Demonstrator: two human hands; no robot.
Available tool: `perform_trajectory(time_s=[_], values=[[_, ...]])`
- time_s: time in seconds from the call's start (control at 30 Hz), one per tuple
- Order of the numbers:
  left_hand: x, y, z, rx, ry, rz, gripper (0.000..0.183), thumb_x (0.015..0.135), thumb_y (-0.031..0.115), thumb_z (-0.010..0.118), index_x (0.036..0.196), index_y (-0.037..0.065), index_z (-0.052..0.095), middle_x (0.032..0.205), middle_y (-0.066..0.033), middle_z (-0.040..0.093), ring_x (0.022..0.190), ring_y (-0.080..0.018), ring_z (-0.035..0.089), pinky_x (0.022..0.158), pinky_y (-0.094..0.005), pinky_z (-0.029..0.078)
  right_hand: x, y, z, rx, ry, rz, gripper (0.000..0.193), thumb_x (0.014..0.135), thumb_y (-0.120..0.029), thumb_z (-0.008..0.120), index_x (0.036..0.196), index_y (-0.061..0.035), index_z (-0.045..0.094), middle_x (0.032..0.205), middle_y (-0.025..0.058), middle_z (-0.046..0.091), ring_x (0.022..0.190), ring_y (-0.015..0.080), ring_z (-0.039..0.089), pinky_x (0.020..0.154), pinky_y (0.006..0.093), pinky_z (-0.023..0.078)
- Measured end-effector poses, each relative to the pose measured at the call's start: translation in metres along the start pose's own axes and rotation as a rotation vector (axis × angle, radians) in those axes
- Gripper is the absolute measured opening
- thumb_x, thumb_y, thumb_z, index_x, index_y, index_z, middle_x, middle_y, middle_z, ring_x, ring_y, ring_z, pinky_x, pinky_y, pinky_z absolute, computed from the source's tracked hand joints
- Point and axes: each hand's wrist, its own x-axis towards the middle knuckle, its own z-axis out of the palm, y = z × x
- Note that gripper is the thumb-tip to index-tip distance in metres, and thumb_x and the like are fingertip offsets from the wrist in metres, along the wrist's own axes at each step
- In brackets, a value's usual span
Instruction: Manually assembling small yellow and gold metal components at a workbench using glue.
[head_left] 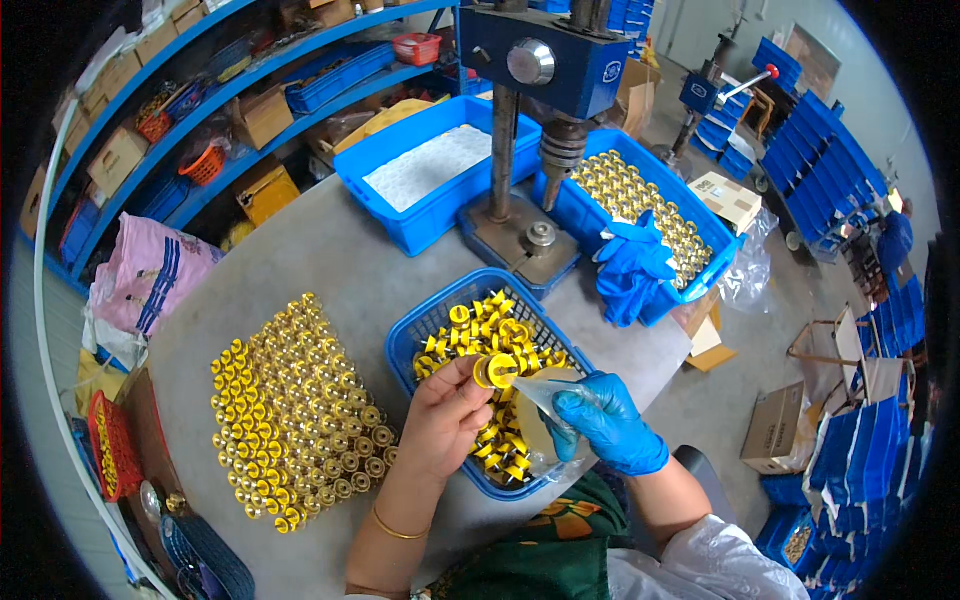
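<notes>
The bare left hand (pixel 445 405) pinches a small, stiff, light yellow spool (pixel 495 371) by its rim; at three o'clock, the gloved right hand (pixel 605 420) grips a thin, slippery clear plastic bag (pixel 545 395).

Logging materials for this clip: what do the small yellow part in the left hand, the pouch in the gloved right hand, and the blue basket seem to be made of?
Small yellow round part: glossy, likely plastic or coated metal. Clear pouch: thin transparent plastic film, creased. Blue mesh basket: moulded plastic, matte lattice walls. Right hand wears a blue, rubbery-looking glove; left hand is bare.
</notes>
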Motion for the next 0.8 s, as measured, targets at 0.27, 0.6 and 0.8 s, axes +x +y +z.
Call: perform_trajectory(time_s=[0.27, 0.6, 0.8], values=[[-0.0001, 0.0003, -0.0044, 0.015, -0.039, 0.042, 0.016, 0.082, 0.004, 0.047, 0.097, 0.004, 0.051, 0.080, 0.0022, 0.051, 0.059, -0.0009, 0.035, 0.045, -0.0129, 0.026, 0.0024, -0.0083, 0.0064, 0.034, 0.038, 0.039, 0.036, 0.083, -0.025, 0.047, 0.054, -0.0029, 0.050, 0.051, 0.0046, 0.050, 0.045, 0.0108, 0.048, 0.046, 0.0221, 0.038], [0.0023, -0.0007, -0.0047, -0.019, -0.026, 0.036, 0.013, 0.084, 0.009, 0.044, 0.093, 0.004, 0.052, 0.075, 0.0023, 0.049, 0.059, -0.0016, 0.036, 0.044, -0.0128, 0.025, 0.0013, -0.0074, 0.0060, 0.034, 0.046, 0.073, 0.036, 0.082, -0.024, 0.047, 0.054, -0.0034, 0.051, 0.049, 0.0041, 0.049, 0.043, 0.0098, 0.047, 0.045, 0.0216, 0.037], [0.0012, -0.0010, -0.0029, -0.040, -0.007, 0.021, 0.011, 0.085, 0.011, 0.043, 0.088, 0.005, 0.052, 0.072, 0.0024, 0.047, 0.058, -0.0014, 0.036, 0.044, -0.0130, 0.026, 0.0011, -0.0089, 0.0075, 0.052, 0.081, 0.092, 0.035, 0.082, -0.024, 0.048, 0.053, -0.0034, 0.051, 0.048, 0.0042, 0.050, 0.043, 0.0099, 0.047, 0.046, 0.0216, 0.037]])
